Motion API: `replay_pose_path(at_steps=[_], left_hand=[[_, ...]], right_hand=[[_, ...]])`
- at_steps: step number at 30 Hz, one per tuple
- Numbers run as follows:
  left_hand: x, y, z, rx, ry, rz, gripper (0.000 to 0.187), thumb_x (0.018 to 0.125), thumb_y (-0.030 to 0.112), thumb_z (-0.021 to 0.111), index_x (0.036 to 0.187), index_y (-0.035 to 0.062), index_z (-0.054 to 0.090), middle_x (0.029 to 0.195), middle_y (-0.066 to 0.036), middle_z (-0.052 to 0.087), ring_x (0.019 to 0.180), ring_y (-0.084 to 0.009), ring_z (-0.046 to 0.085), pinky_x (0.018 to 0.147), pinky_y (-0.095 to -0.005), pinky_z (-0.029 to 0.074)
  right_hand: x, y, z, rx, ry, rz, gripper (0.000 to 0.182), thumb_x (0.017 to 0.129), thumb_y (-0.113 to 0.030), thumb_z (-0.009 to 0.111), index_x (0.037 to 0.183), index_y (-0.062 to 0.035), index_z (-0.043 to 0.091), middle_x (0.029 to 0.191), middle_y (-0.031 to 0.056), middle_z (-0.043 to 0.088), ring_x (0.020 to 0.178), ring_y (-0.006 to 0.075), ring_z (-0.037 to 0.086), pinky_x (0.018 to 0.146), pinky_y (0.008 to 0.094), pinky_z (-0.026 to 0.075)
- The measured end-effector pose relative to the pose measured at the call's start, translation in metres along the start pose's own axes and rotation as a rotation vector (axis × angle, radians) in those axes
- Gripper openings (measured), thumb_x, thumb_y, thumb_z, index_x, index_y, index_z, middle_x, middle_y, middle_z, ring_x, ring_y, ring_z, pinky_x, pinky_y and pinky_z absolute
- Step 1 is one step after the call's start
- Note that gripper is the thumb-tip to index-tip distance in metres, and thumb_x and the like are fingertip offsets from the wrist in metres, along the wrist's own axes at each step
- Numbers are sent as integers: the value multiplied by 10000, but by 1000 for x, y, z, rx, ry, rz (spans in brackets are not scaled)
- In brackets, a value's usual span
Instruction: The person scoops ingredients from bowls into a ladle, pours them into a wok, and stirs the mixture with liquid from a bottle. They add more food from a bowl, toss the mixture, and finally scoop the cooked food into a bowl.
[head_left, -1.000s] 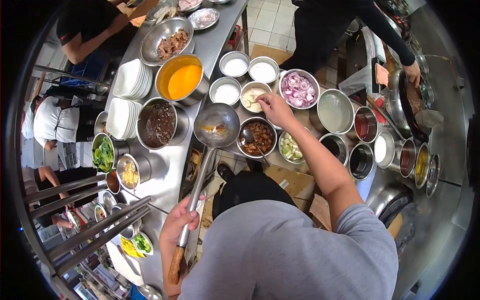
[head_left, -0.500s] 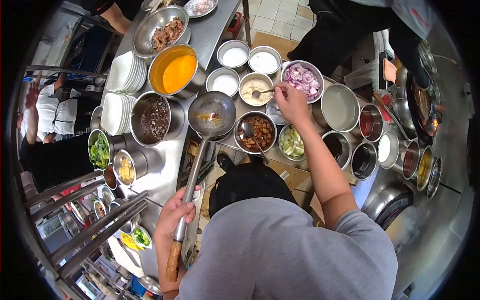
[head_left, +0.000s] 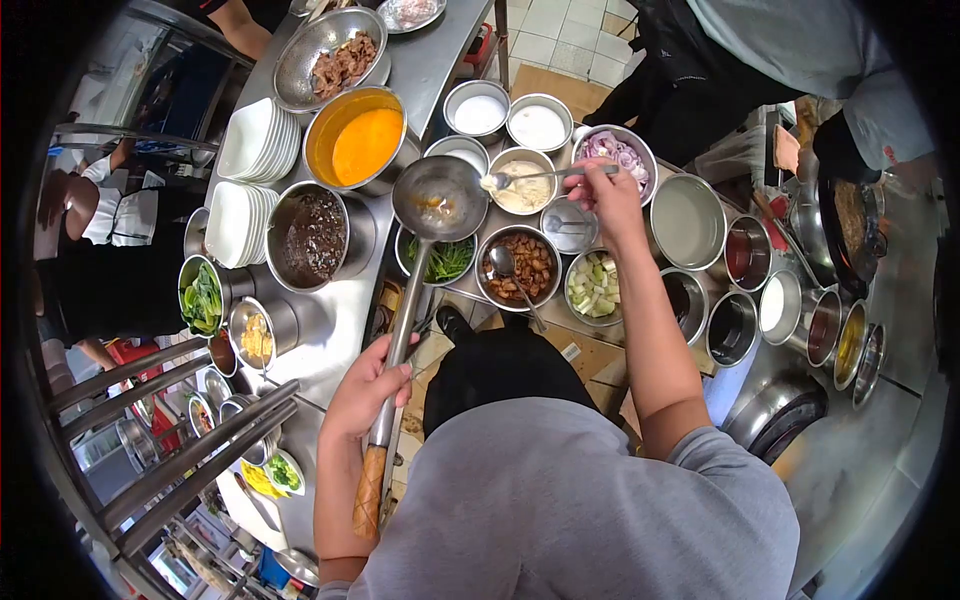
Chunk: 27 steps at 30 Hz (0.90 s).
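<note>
My left hand [head_left: 372, 388] is closed around the metal handle of a ladle [head_left: 440, 195], just above its wooden grip. The ladle's bowl faces up with a little yellowish residue inside. In my right hand [head_left: 606, 195] I grip a small spoon [head_left: 540, 177]; its tip carries a pale, creamy lump close to the ladle's rim. Beneath the spoon is a bowl of cream-coloured paste [head_left: 523, 193]. Sliced purple onions [head_left: 612, 155] fill a bowl behind my right hand. Nearer me are bowls of browned pieces [head_left: 522, 262] and pale green chunks [head_left: 594, 285].
Bowls of white powder [head_left: 539, 124], a pot of orange liquid [head_left: 360, 145] and a pot of dark sauce [head_left: 310, 238] surround my hands. Stacked white dishes [head_left: 258, 140] stand at left. At right a co-worker's sleeve [head_left: 880, 130] is near a wok [head_left: 850, 230].
The spoon has risen from the paste bowl and moved left toward the ladle with a pale lump. The ladle has shifted right and slightly up, uncovering a bowl of greens.
</note>
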<state>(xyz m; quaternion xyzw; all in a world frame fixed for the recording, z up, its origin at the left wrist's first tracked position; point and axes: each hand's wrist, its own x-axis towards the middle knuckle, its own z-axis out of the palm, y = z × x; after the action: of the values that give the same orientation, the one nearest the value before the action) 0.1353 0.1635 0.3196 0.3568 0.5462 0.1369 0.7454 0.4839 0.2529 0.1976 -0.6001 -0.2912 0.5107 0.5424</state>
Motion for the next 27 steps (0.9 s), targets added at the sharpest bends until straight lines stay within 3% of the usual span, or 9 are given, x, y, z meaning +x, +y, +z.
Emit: replay_pose_path(at_steps=[4,6,11,16,18,20,23,24,27], left_hand=[[12,14,8,-132,-93,19,383,852,75,486,1227,2,453,620,26,450,507,-51,422,487,-179,336],[9,21,9,-208,-144,19,390,855,80,486,1233,-4,448,610,26,452,498,-52,421,482,-181,338],[-6,27,7,-377,-249,5,410,859,89,490,1251,-17,434,590,28,457,479,-53,418,468,-181,343],[-14,25,9,-207,-113,23,408,856,64,489,1252,-15,433,594,33,446,491,-47,419,477,-166,339],[-15,26,9,-171,-89,20,405,852,61,489,1246,-15,434,610,28,452,498,-49,424,483,-169,340],[-11,24,8,-136,-76,17,403,848,57,489,1241,-16,435,626,23,457,505,-50,428,488,-173,342],[1,17,3,-52,-77,30,388,841,67,495,1217,-11,439,671,5,473,513,-55,437,500,-185,349],[7,16,4,3,-54,32,383,838,72,501,1209,-7,440,668,6,468,516,-57,439,502,-189,349],[23,20,10,28,-33,39,370,837,79,505,1194,5,445,644,15,450,521,-58,443,503,-193,346]], right_hand=[[25,0,-10,-139,144,-214,207,897,-159,472,928,2,599,754,74,657,614,122,608,576,246,478],[40,1,-9,-463,295,-391,226,875,-174,495,915,3,629,761,96,677,679,170,648,634,276,492],[67,13,13,-719,267,-434,246,845,-229,506,918,-54,663,773,103,677,742,262,653,706,352,497],[76,26,25,-707,220,-366,244,845,-224,508,912,-46,662,772,98,679,748,255,655,714,343,493],[78,27,23,-628,231,-298,237,844,-209,513,907,-30,656,773,94,682,763,246,658,728,336,489],[82,29,14,-603,266,-370,232,861,-182,504,915,-7,646,759,87,682,661,201,647,635,310,495],[73,13,5,-52,238,-65,223,896,-156,468,951,8,608,766,81,650,481,78,505,424,203,395],[66,6,2,-55,236,-69,223,896,-156,468,951,8,608,766,81,650,481,78,505,424,203,395],[48,-13,-9,412,99,80,180,900,-128,471,928,6,588,774,99,639,488,72,491,405,180,383]])
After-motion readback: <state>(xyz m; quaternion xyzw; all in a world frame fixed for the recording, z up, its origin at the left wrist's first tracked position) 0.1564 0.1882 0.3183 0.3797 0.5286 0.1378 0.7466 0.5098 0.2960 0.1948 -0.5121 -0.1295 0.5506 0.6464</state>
